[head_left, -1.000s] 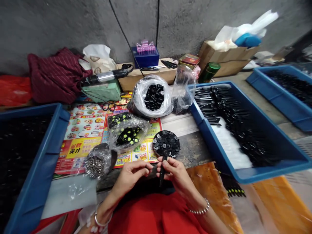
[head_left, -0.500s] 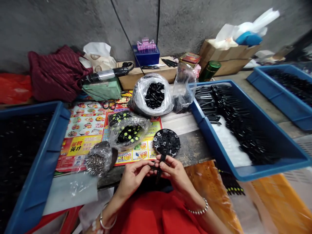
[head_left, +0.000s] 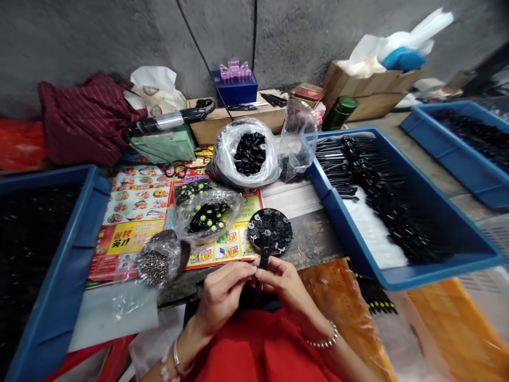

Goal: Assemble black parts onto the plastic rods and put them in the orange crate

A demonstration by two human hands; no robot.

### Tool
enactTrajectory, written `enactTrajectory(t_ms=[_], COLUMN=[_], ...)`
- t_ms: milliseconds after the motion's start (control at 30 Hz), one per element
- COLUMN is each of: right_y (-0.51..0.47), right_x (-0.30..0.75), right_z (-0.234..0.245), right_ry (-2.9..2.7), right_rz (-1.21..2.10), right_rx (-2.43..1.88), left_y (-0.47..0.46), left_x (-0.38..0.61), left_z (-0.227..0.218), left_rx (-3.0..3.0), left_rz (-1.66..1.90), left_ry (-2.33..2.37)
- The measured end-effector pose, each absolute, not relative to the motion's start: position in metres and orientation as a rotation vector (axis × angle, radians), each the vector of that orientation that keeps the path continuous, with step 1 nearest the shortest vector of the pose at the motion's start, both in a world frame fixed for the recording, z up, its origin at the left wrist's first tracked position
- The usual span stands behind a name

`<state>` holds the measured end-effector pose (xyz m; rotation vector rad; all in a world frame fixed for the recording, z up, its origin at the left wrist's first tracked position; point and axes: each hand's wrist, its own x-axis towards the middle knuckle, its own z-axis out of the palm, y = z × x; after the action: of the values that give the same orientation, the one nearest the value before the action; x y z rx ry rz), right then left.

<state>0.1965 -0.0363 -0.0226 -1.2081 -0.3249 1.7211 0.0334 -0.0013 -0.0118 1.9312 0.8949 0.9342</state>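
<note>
Right at the near edge of the table, in front of the red clothes, a long black stick (head_left: 264, 259) stands between the two hands. The right hand (head_left: 285, 284) holds it, with thumb and fingers closed around its middle. The stick's long way runs from the person toward the wall, with its top leaning a little to the right. Its far end points at a round heap of small flat black bits (head_left: 270, 228), and its near end hangs down by the red clothes. The left hand (head_left: 223, 289) is on the stick's left side, with its fingertips close together, right up by the stick and the right thumb. I cannot tell if those fingers pinch a tiny part, because they hide it. The right hand is nearer the big blue bin (head_left: 437, 276); the left hand is nearer the small metal pins (head_left: 154, 267).
</note>
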Motion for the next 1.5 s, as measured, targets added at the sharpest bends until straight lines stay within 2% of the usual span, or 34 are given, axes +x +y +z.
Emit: enactTrajectory(t_ms=[200, 533, 1000, 1300, 1500], right_y=[-0.038, -0.041, -0.041, -0.044, -0.047], right_x=[0.197, 0.2, 0.199, 0.192, 0.187], right_z=[-0.022, -0.017, -0.017, -0.017, -0.019], right_ry=[-0.307, -0.097, -0.121, -0.029, -0.082], right_rz=[1.706, 1.58, 1.458, 1.439, 1.46], right_rx=[-1.179, -1.151, -1.22, -1.196, -1.203], left_y=[0.003, -0.002, -0.01, -0.029, -0.028], left_x=[0.038, 0.045, 0.05, 0.055, 0.052], left_z=[-0.005, -0.012, -0.009, -0.015, -0.018], left_rx=[1.521, 1.179, 1.021, 0.925, 1.149], left_rz=[0.761, 0.693, 0.596, 0.795, 0.831], left_ry=[1.088, 1.152, 1.188, 1.222, 1.207])
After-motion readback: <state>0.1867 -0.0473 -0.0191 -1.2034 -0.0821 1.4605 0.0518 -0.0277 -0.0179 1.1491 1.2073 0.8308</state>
